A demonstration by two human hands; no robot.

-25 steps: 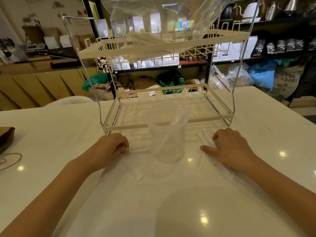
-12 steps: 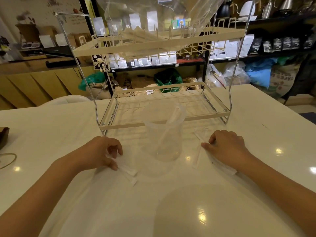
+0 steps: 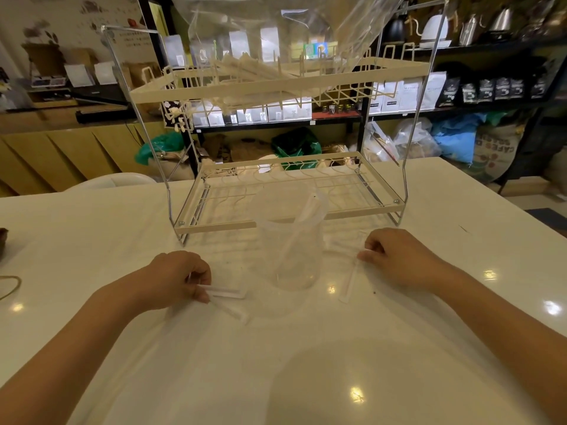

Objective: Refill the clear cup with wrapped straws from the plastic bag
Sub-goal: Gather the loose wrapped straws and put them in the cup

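Note:
The clear cup (image 3: 291, 256) stands upright on the white table, just in front of the rack, with one wrapped straw (image 3: 302, 219) leaning inside it. Left of the cup, my left hand (image 3: 178, 279) pinches two wrapped straws (image 3: 227, 297) that lie on the table. On the cup's right, my right hand (image 3: 395, 259) closes its fingers on the top end of wrapped straws (image 3: 348, 280) resting on the table. The clear plastic bag (image 3: 276, 44) with several wrapped straws sits on the rack's top shelf.
A cream two-tier wire rack (image 3: 214, 225) stands behind the cup on the white table (image 3: 306, 378). A dark object (image 3: 3, 240) and a cord (image 3: 12, 286) lie at the table's left edge. Shelves with bags and kettles fill the background.
My left hand drew back from near the rack and now pinches straws left of the cup. My right hand curled its fingers onto the straws at the right.

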